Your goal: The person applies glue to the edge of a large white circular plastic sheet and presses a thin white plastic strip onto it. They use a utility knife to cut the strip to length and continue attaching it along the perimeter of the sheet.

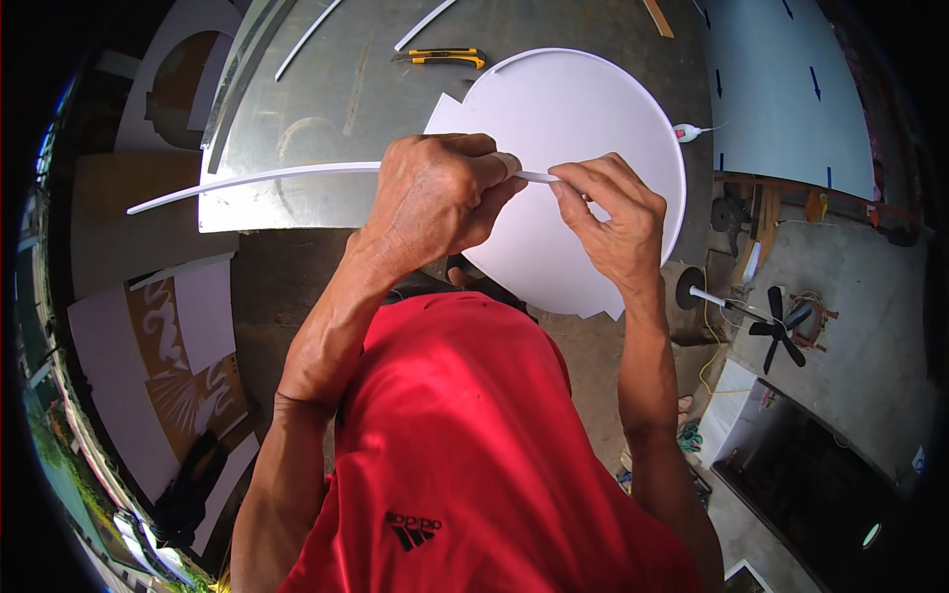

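A long, thin white strip [287, 174] is stretched between my two hands above the table edge. My left hand [435, 188] is closed round it, and its long free end reaches out to the left, bending slightly downward. The short right end is pinched between the thumb and fingers of my right hand [615, 215]. Beneath both hands lies a large white round panel [583, 109] with a raised thin rim along its curved edge and notched corners at upper left and bottom. Part of the panel is hidden by my hands.
On the grey metal table [326, 119] lie a yellow and black utility knife [440, 57], more white strips [306, 40] and a small white bottle [686, 132] by the panel's right rim. A light blue sheet [791, 89] is at right; a black fan [776, 329] stands below it.
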Demonstrator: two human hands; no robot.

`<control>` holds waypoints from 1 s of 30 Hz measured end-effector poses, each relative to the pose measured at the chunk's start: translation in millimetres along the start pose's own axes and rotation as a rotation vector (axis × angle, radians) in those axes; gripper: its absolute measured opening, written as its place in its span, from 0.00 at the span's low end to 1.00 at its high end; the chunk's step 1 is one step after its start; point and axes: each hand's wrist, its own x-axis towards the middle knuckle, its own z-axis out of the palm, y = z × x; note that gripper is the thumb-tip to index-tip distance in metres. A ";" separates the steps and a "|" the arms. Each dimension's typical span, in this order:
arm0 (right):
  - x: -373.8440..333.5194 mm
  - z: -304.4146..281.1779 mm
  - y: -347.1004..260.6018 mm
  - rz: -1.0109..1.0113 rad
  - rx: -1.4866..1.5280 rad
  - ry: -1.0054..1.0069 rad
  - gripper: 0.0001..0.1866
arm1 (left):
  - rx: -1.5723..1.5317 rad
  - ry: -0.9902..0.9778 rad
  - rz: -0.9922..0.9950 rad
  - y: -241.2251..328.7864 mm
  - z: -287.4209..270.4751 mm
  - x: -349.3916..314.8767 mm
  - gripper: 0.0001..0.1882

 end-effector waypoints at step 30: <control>-4.1 -7.2 -1.7 0.028 0.006 0.012 0.16 | 0.033 0.022 -0.028 5.1 6.0 1.2 0.06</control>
